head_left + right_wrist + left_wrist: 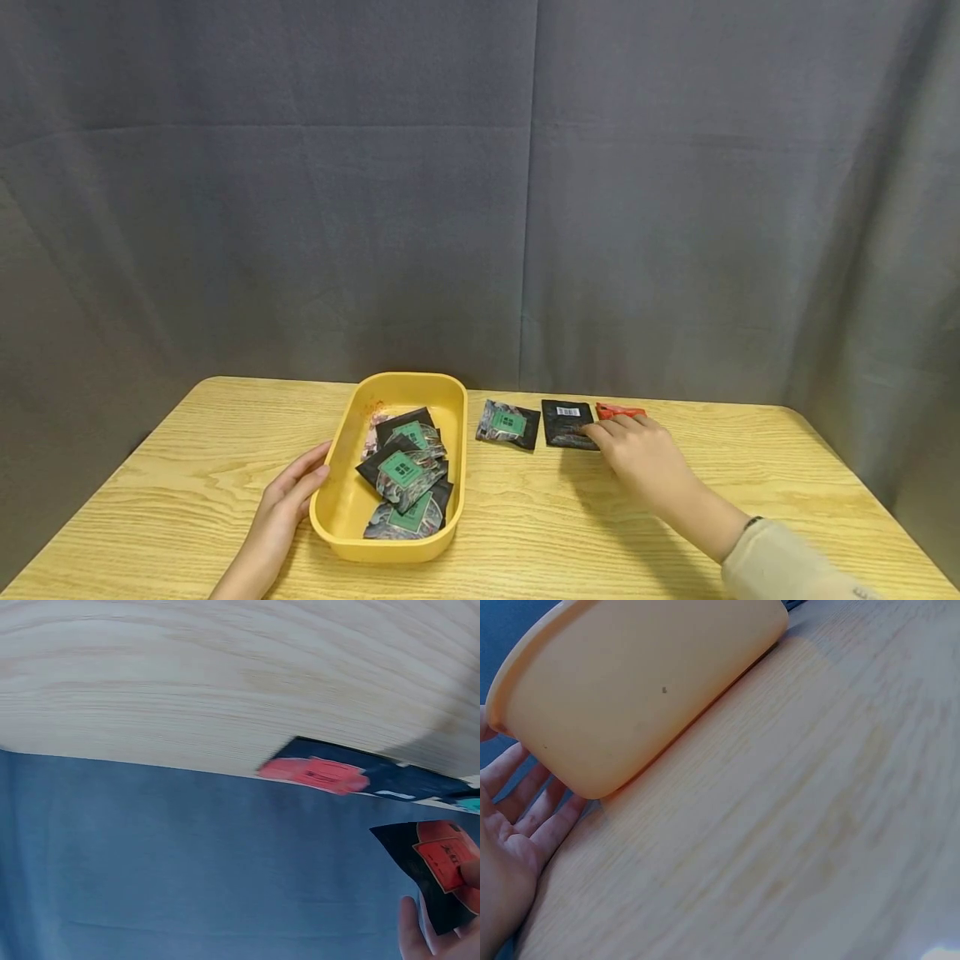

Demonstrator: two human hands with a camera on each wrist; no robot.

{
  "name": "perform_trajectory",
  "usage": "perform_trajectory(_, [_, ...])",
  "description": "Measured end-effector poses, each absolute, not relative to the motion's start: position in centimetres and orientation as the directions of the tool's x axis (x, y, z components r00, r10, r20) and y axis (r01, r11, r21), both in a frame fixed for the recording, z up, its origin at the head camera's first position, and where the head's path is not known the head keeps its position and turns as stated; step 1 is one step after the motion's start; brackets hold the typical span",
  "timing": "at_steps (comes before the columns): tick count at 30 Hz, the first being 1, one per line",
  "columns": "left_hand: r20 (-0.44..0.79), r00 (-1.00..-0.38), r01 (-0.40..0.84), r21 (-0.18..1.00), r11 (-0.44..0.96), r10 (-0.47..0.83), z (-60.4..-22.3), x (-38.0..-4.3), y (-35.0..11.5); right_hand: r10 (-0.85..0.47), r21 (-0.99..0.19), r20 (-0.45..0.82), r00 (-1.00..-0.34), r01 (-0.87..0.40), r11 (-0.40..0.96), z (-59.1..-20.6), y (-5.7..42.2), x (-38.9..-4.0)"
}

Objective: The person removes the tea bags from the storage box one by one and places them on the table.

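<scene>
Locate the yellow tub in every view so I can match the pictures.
Head: the yellow tub sits in the lower half, left of centre, beside the left hand.
Left wrist: its outer wall fills much of the upper left.
Right wrist: not in the picture.
Shared landmark: the wood-grain tabletop, visible in all three views.

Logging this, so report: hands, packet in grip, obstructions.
Left hand against yellow tub. Right hand holding red-and-black packet. Green-labelled packet lying flat between right hand and tub; nothing standing in the way.
</scene>
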State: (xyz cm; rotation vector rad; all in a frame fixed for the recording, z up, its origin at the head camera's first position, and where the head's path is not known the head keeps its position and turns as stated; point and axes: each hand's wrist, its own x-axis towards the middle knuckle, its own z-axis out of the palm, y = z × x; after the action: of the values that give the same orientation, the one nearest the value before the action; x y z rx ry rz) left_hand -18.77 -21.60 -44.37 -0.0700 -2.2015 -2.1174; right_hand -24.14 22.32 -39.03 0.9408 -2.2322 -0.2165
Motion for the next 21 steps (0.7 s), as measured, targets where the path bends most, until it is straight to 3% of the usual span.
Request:
perform_trajectory(12, [0.093, -0.995, 0.091, 0.995, 0.037, -0.047, -44.3, -18.8, -21.4, -0.659, 0.403, 0.587, -0.47, -0.536, 0.742, -39.6, 25.8, -26.1])
perform_trajectory(21, [0.093, -0.995, 0.091, 0.995, 0.042, -0.046, -44.3, -18.8, -21.5, -0.627, 0.375, 0.59, -0.509, -0.515, 0.771, -40.2, 28.0, -27.1])
